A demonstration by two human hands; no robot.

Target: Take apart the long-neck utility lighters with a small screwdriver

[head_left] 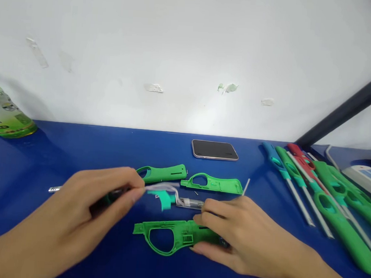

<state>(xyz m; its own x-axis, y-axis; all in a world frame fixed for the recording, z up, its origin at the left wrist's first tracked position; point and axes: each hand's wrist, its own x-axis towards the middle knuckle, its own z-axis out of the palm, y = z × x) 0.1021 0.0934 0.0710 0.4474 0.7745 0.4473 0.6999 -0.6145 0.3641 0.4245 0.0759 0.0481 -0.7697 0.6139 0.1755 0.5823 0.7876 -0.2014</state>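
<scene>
My left hand (105, 201) is closed, thumb and index finger pinching the end of a thin whitish tube (166, 185). The tube runs right to a teal trigger piece (164, 198) and a transparent fuel tank (189, 203). My right hand (230, 231) is closed on a green lighter handle half (179, 234), inside face up. Its upper fingers reach the tank's right end; whether they grip it is hidden. Just behind lie a green handle shell (165, 174), partly covered by my left hand, and another green half (220, 184) with its inside showing.
A phone (215, 150) lies near the wall. On the right rest several long-nosed lighters, including a blue one (274, 160) and a green one (347, 233), beside a pale device (367, 177). A green-labelled bottle (7, 114) stands far left. A small screw (196, 193) lies mid-table.
</scene>
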